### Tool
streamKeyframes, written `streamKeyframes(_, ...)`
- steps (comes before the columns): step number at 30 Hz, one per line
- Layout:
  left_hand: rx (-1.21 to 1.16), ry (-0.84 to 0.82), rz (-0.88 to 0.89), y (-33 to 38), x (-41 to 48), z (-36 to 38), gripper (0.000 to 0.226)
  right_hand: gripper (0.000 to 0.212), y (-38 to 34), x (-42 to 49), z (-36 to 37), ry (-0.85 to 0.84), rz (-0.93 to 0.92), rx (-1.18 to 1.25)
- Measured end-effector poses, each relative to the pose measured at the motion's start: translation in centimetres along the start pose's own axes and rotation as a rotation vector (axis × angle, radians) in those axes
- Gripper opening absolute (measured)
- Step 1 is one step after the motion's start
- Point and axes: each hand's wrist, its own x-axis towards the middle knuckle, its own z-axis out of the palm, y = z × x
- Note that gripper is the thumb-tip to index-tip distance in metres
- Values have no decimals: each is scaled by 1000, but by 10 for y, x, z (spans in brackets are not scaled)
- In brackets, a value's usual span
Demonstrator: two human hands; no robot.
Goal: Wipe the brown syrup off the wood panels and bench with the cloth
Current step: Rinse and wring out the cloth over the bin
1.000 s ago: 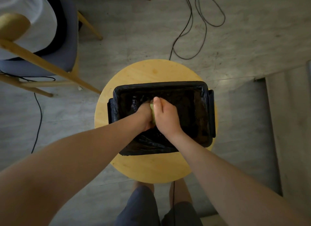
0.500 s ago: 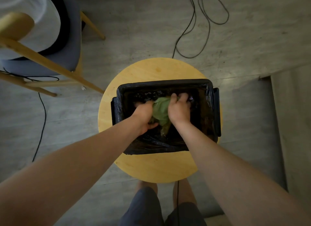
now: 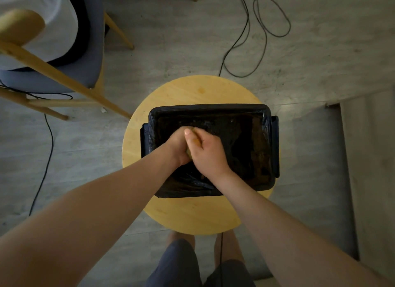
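Grip: we see left hand [image 3: 176,146] and right hand [image 3: 208,153] clenched together round the wadded green cloth [image 3: 189,153] | Place: over the black bag-lined tub [image 3: 213,107], centred on the round yellow wooden bench [image 3: 192,214] | Risk: hard wringing may splash syrup-water onto the wood.

Two hands, left hand [image 3: 176,146] and right hand [image 3: 208,156]; one cloth [image 3: 189,153]; one bin [image 3: 205,107]; one stool [image 3: 192,214]; one chair [image 3: 94,57].

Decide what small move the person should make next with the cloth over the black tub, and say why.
Probably wring it, twisting the hands opposite ways. The left hand and right hand both grip the bunched cloth directly over the lined black tub on the stool, so squeezed-out liquid should drop inside.
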Motion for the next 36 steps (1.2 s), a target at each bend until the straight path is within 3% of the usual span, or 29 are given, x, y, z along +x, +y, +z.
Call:
streamKeyframes(4, 78, -4, 27, 5, -12, 3, 44, 57, 15, 8, 9, 107, -156, -332)
streamKeyframes(9, -64, 1, 97, 2, -13, 5, 44, 57, 32, 25, 7, 166, -210, -608)
streamKeyframes(11, -73, 16, 110, 0, -10, 2, 36, 53, 43, 34, -1, 150, -91, -657)
streamKeyframes(13, -26, 31, 114, -5, -13, 1, 29, 40, 56, 39, -8, 145, 132, -555)
streamKeyframes(16, 1, 91, 59, -6, -18, 2, 11, 57, 61, 29, -9, 219, 343, -407)
streamKeyframes(18, -17, 137, 23, -9, -13, 4, 15, 61, 58, 18, -4, 257, 362, -593)
streamKeyframes(20, -13, 119, 5, -13, -6, 6, 13, 61, 55, 13, 2, 166, 451, -695)
streamKeyframes(23, -8, 38, -66, -19, -2, 8, 32, 57, 55, 18, 8, 30, 558, -416)
streamKeyframes(26, -76, 12, -82, -20, 2, 6, 40, 40, 44, 17, 10, 5, 415, -91)
streamKeyframes(29, -87, -42, -49, -16, 3, 1, 41, 35, 24, 5, 14, -24, 222, -29)
streamKeyframes(31, -79, -42, -26, -14, 9, -4, 54, 31, 12, -1, 15, 9, 108, 40)
streamKeyframes(34, -77, -46, -6, -14, 7, -7, 65, 36, 4, -3, 14, 50, -79, -37)
streamKeyframes(36, -110, -36, -55, -12, 3, -6, 60, 49, 9, 0, 15, 68, -126, -194)
